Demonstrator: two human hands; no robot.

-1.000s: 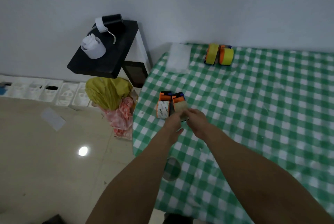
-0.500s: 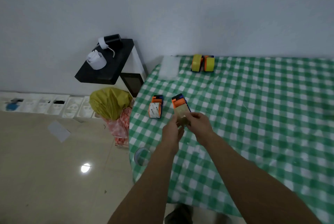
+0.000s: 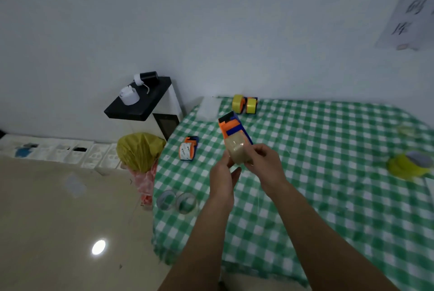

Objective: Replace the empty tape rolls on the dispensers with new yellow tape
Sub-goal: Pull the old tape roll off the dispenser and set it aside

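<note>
Both forearms reach up from the bottom edge over the table with its green checked cloth. At its near left edge two clear tape rings lie side by side; half a second ago only one showed. The view has also tipped up to take in more wall. Above the rings the hands are close together on one orange-and-blue dispenser. It was low over the cloth before and is now raised and tilted, nose pointing away. The left hand holds it from below and the left, thumb against the tan roll seated in its near end. The right hand pinches that roll from the right with curled fingers, which hide the roll's near face. A second dispenser lies on the cloth to the left, apart from the hands, and carries a white printed core. At the right edge a blurred yellow-green heap has come into view; what it is cannot be told. Farther back a white packet lies at the table's corner. Beside it stand the yellow tape rolls, two together with orange and blue parts; whether they are mounted cannot be told. Left of the table is a yellow bag on the floor. Behind it, a black side table holds a white item and a black cylinder.
</note>
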